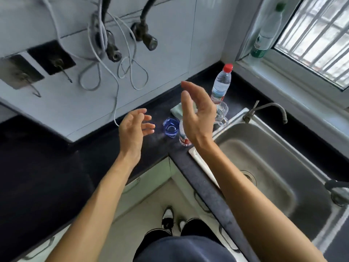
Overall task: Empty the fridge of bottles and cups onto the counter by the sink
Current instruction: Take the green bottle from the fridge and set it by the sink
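On the dark counter [56, 148] by the sink stand a blue glass cup [171, 128], a clear bottle with a red label [183, 138] partly hidden behind my right hand, a clear glass cup [221, 113] and a red-capped water bottle [221, 84]. My left hand [135, 127] hovers just left of the blue cup, fingers loosely spread, holding nothing. Raised above the labelled bottle, my right hand [196, 112] has relaxed, slightly curved fingers and is empty.
A steel sink [264, 163] with a tap [264, 110] lies to the right. A folded pale cloth [177, 110] sits behind the cups. Another bottle [267, 33] stands on the window sill. Cables and hoses [113, 53] hang on the wall.
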